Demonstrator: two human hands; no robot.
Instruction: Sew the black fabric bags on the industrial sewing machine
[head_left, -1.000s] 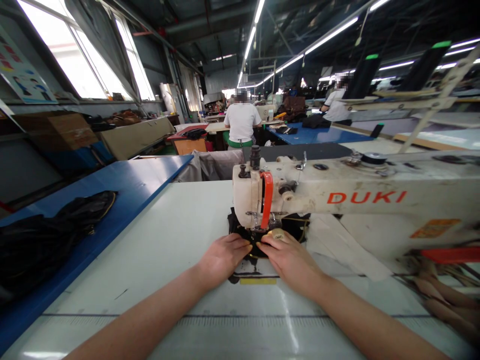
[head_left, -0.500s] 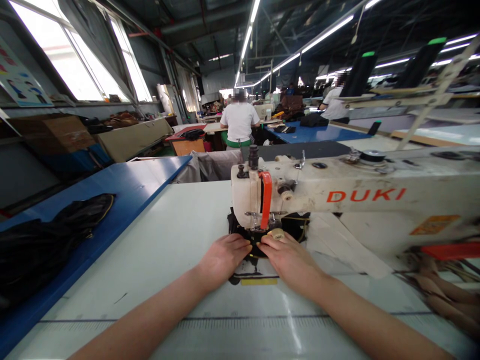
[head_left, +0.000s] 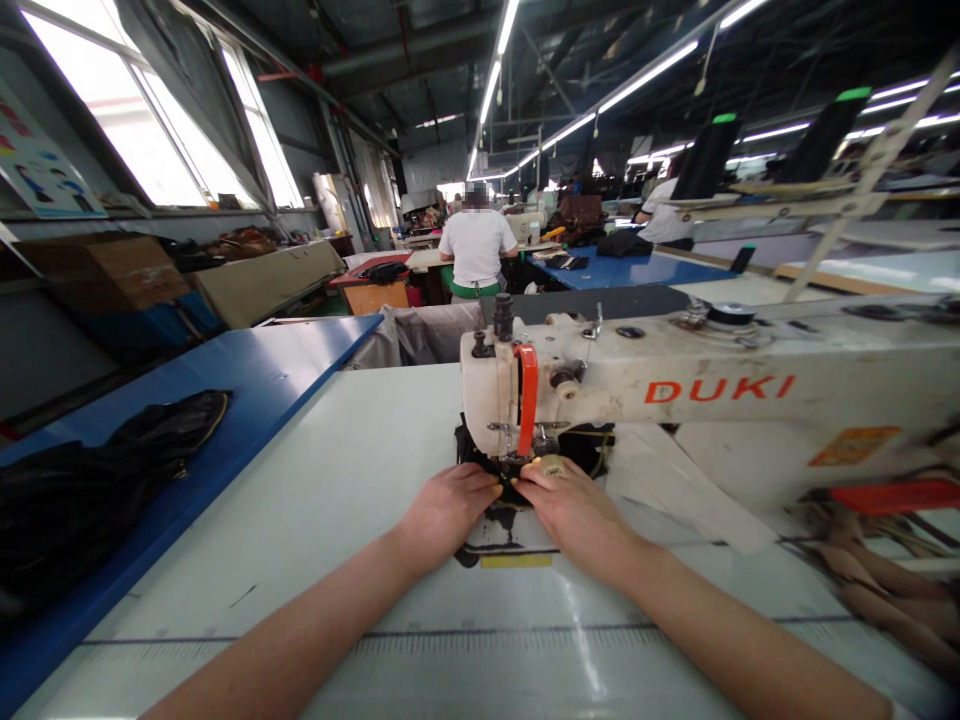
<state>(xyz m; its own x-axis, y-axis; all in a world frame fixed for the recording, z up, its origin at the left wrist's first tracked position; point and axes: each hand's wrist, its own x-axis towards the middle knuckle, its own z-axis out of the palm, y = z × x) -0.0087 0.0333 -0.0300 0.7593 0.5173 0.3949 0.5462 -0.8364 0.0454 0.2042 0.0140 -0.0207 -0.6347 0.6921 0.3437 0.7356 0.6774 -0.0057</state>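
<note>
A cream sewing machine marked DUKI stands on a pale table. Under its needle head lies a small black fabric piece. My left hand rests just left of the needle, fingers curled and pressed down on the near edge of the black piece. Right of the needle, my right hand pinches the same piece with its fingertips; a pale thimble or tape sits on one finger. Both hands nearly touch each other in front of the presser foot.
A blue side table at the left carries a heap of black material. Pale paper strips lie right of the needle. A grey bin stands behind the table. Two people in white shirts work at far tables.
The black piece has fed slightly away under the needle, and both hands have moved a little forward with it. The view has shifted slightly.
</note>
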